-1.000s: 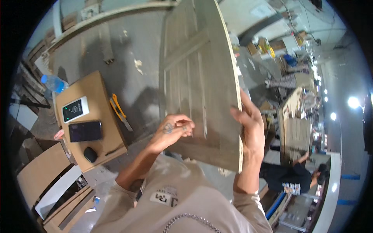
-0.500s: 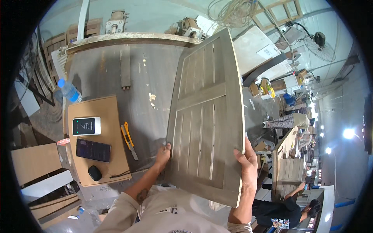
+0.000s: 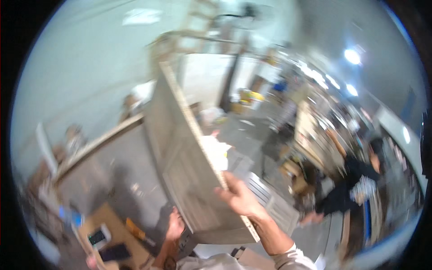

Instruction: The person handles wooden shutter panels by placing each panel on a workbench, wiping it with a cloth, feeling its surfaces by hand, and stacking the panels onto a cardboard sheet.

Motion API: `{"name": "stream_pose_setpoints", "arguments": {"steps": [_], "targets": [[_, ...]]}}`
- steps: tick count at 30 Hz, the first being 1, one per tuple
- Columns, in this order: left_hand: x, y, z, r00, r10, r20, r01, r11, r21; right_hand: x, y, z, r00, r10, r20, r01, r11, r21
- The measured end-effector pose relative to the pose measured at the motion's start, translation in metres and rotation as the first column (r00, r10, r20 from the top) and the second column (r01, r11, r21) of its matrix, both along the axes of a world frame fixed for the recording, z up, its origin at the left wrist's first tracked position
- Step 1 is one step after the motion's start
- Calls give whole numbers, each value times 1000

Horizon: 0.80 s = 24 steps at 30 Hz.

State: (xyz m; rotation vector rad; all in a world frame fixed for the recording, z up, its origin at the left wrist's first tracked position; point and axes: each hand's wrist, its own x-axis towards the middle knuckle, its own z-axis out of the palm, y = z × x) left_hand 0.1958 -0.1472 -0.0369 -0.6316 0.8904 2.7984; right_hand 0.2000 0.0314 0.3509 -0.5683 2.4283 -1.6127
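Note:
A grey-brown wooden cabinet door [image 3: 182, 180] with framed, grooved panels stands tilted on edge between my hands, over the right side of the workbench [image 3: 108, 166]. My right hand [image 3: 240, 198] is closed around its pale right edge, thumb on the grooved face. At the lower left edge, my left hand [image 3: 175, 223] holds the door with its fingers partly hidden. To the left lies a cardboard sheet [image 3: 106, 215] with a white-framed phone [image 3: 99, 236] and a dark phone [image 3: 115, 253]. A yellow utility knife [image 3: 135, 228] rests beside them. The picture is smeared by motion.
A blue-capped bottle [image 3: 70, 217] stands at the bench's left side. On the right, a co-worker in a black shirt [image 3: 357, 180] reaches toward another wooden bench [image 3: 306, 130]. Pale boards [image 3: 204, 78] lean by the far wall. Slatted panels [image 3: 274, 207] lie just right of my right hand.
My view has swung to the right, so the bench and phones sit lower left. The door has turned more edge-on, and both hands still hold it.

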Motion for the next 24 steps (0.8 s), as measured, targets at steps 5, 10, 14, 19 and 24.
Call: {"name": "stream_pose_setpoints", "arguments": {"steps": [5, 10, 14, 19, 24], "targets": [[-29, 41, 96, 966, -163, -202, 155, 986, -55, 101, 106, 22, 965, -166, -205, 174, 984, 25], [-29, 148, 197, 704, -448, -551, 449, 882, -143, 276, 198, 6, 681, -657, -323, 678, 733, -63], [73, 263, 283, 487, -587, -647, 358, 810, -465, 426, 221, -36, 11, -953, -304, 937, 115, -329], [218, 389, 243, 308, -898, -315, 468, 431, -771, 574, 206, -167, -707, -704, 73, 640, -680, -357], [335, 436, 148, 156, -986, -61, 327, 109, -939, 651, 138, -309, -861, -342, 376, 353, -935, -43]]}}
